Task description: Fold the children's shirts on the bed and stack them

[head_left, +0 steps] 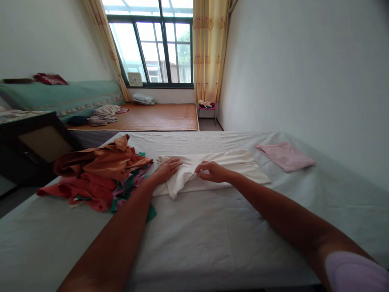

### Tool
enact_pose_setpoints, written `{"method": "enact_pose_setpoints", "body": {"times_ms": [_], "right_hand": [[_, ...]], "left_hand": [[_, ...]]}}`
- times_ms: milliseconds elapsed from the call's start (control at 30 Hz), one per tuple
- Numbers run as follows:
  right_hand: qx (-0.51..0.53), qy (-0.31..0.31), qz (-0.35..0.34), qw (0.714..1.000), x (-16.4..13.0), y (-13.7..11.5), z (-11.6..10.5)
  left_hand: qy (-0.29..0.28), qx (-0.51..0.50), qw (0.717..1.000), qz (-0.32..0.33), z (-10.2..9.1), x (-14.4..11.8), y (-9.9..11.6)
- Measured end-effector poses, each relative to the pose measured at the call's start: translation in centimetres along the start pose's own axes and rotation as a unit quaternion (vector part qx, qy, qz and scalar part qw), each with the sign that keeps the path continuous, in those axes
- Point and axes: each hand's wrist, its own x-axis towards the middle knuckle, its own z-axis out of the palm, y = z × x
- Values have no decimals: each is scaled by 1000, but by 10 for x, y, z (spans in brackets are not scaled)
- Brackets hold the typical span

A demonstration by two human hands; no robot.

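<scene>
Pressing flat left hand (166,169) on folded cream cotton garment (212,172), right hand (212,171) fingers pinching its fold; risking slipping, creasing near orange clothes pile (100,174).

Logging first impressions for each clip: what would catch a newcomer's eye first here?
Two bare arms reach across a bed to a cream garment at its middle, the left hand pressed flat on it and the right hand pinching a fold. Left of it sprawls a rust-orange clothes heap; a folded pink cloth lies on the right.
</scene>
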Motion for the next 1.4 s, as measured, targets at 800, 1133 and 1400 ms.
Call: {"method": "enact_pose_setpoints", "body": {"times_ms": [800, 1133, 1400], "right_hand": [[-52, 51, -29, 997, -36, 6, 18], [-31, 55, 25, 998, -35, 3, 18], [-51, 110, 127, 984, -33, -11, 34]], "left_hand": [[-197, -114, 971, 72, -70, -19, 30], [22, -64, 989, -134, -31, 2, 31], [-9, -129, 985, -112, -33, -1, 23]]}}
